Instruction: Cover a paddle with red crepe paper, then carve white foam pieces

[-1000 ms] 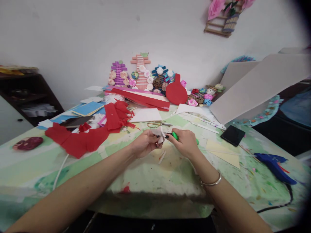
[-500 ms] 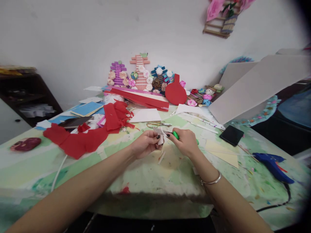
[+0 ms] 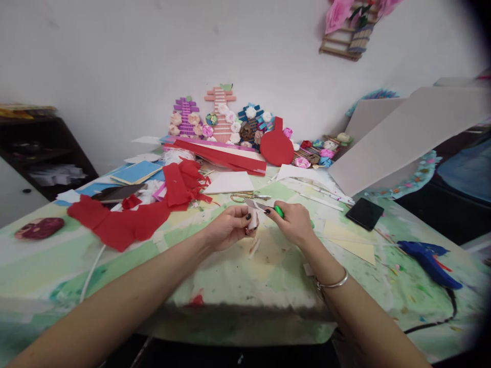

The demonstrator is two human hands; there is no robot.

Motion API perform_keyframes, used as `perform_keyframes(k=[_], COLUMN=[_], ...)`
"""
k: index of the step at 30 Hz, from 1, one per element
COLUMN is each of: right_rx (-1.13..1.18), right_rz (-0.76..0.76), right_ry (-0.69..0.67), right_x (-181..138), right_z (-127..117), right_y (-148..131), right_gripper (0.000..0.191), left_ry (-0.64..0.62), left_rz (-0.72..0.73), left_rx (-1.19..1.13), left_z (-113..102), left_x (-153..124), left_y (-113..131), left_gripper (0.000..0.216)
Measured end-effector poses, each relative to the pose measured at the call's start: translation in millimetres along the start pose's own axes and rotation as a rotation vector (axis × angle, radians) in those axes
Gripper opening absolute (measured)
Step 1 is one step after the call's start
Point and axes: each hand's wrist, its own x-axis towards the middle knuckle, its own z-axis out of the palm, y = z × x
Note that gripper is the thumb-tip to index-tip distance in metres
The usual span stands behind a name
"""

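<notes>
White piece: a small white block-like piece, perhaps paper or foam, is standing nearly upright at the centre of the frame.
Handling: it is looking light and fairly soft, probably denting or tearing under pressure rather than slipping.
Best hold: the lower part is seeming safest, the blade being at the top.
Left grip: the left hand is pinching the piece, thumb across its near face, fingers curling behind; its upper end is rising above the thumb.
Right grip: the right hand is wrapping closed around a green-handled cutting tool with a grey blade.
Piece to right grip: it is sitting left of the thumb, the blade bridging the gap; whether the edge is biting in, I cannot tell.
Surface: narrow white scraps are lying just below the piece in the frame.
</notes>
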Motion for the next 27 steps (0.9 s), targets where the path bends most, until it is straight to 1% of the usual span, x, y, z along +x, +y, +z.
perform_keyframes(k=[7,11,15,17,20,23,25,27], right_rx=[-0.008,-0.003,0.0,0.018,0.056,0.082,0.107,0.141], right_rz=[-0.028,-0.023,0.031,0.076,0.174,0.295,0.351,0.385], right_ry=[0.009,0.008,-0.015,-0.027,-0.026,-0.006,0.011,0.024], right_x=[-1.9,-0.9,1.8,3.5,6.2,8.8,10.1,11.0], right_z=[-1.5,-0.1,1.6,2.5,4.4,6.1,6.3,5.8], right_y=[-9.3,-7.0,2.0,5.7,8.5,10.6,13.0,15.9], right_gripper=[0.056,0.057,0.057,0.058,0.059,0.06,0.06,0.06], left_ry=[-0.02,-0.028,-0.031,-0.007,0.109,0.289,0.398,0.463], left_rz=[-0.05,-0.041,-0.011,0.02,0.065,0.075,0.078,0.087], left_rx=[0.007,0.0,-0.019,-0.023,-0.018,-0.029,-0.043,-0.055], left_z=[-4.2,-4.7,-1.8,-0.6,-0.8,-2.9,-4.1,-4.5], left_x=[1.0,1.1,0.8,1.2,2.9,5.4,6.8,7.8], left_y=[-6.2,-6.8,-1.8,1.1,3.8,4.5,4.7,4.8], left_gripper=[0.013,0.011,0.012,0.014,0.015,0.014,0.011,0.008])
